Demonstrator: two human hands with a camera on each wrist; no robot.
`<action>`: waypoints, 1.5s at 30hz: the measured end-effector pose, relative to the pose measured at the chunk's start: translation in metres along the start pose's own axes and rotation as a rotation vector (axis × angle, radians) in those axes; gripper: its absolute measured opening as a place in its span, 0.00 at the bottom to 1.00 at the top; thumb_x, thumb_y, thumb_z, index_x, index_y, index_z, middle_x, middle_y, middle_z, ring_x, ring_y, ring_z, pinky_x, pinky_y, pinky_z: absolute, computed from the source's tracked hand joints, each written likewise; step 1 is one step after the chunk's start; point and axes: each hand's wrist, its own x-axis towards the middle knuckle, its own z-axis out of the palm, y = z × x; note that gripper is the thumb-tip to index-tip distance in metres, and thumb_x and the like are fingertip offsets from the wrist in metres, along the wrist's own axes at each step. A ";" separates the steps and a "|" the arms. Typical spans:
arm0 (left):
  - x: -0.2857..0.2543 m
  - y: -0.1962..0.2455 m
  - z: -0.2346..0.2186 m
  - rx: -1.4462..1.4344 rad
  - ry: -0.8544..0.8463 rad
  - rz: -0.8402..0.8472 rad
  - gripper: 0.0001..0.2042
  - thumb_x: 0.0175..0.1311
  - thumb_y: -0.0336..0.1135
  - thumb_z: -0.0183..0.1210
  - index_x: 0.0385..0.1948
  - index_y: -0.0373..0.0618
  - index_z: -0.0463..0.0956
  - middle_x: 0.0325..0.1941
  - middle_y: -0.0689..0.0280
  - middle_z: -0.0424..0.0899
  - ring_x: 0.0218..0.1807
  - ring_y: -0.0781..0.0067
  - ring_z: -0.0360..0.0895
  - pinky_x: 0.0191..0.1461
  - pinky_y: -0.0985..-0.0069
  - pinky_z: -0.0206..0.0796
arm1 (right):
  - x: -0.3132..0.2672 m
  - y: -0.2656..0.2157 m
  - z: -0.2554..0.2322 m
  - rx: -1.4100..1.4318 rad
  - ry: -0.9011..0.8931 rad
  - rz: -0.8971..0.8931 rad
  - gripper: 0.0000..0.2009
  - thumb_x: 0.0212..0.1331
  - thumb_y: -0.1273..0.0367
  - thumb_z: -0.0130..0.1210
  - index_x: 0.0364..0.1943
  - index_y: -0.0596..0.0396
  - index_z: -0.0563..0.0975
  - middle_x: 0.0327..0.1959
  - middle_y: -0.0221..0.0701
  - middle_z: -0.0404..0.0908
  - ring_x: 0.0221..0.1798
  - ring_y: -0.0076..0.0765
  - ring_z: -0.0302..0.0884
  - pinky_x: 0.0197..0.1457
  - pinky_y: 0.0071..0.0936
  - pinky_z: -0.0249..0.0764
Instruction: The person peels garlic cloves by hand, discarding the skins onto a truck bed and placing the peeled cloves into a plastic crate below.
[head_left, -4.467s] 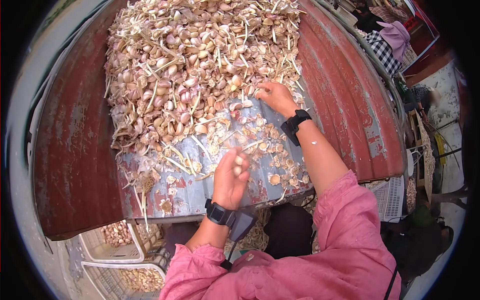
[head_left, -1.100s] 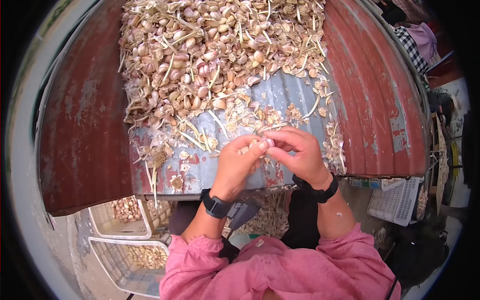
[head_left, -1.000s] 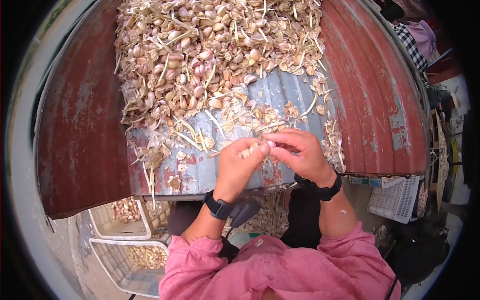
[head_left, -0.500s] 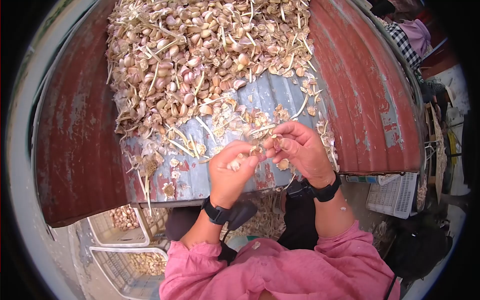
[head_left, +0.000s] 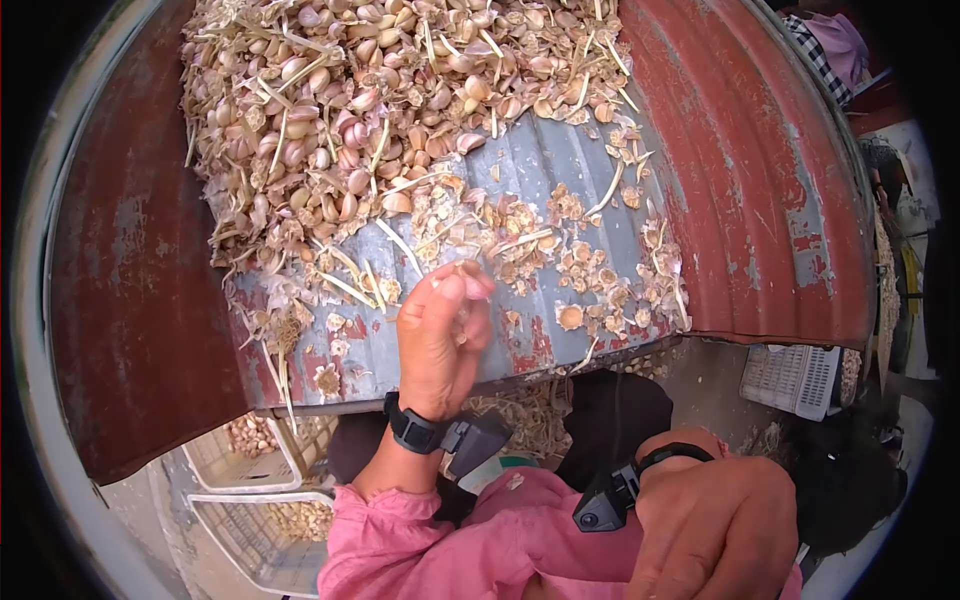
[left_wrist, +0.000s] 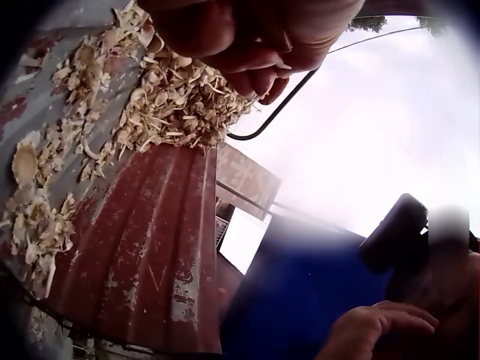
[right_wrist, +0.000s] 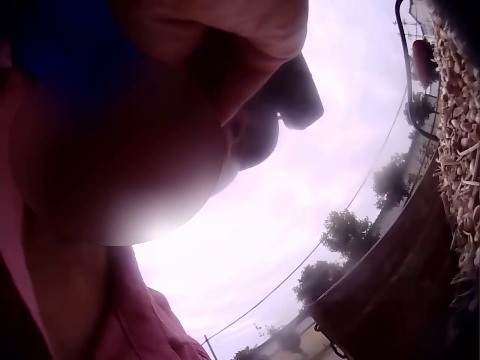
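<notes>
In the head view my left hand [head_left: 438, 345] is raised over the near part of the metal sheet [head_left: 520, 330], thumb and fingers pinching a pinkish garlic clove [head_left: 476, 288]. Pale bits show at its curled fingers, blurred. My right hand [head_left: 715, 525] is lifted close to the head camera at the lower right, back of the hand uppermost. Its fingertips run out of that view, and what they hold is hidden. The right wrist view has this hand's dark fingers [right_wrist: 225, 45] near the head. Beyond the left hand lies a big heap of garlic cloves [head_left: 350, 150] with stalks and skins.
Dry root ends and skins [head_left: 590, 280] litter the sheet right of the left hand. Red-painted metal sides [head_left: 740, 200] slope up at both edges. Crates with cloves [head_left: 250, 500] stand below at the left, and a white crate [head_left: 790, 380] is at the right.
Earlier both hands worked together at a garlic clove over the sheet's front. Since then they have parted: the right has come up and back towards the head, while the left keeps its clove.
</notes>
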 end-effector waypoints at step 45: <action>-0.027 -0.002 0.019 -0.332 0.036 -0.131 0.08 0.58 0.38 0.48 0.30 0.45 0.68 0.30 0.68 0.71 0.31 0.79 0.70 0.26 0.83 0.61 | -0.032 0.051 -0.066 -1.326 0.351 0.305 0.10 0.49 0.75 0.52 0.37 0.62 0.73 0.32 0.35 0.72 0.29 0.26 0.71 0.34 0.22 0.70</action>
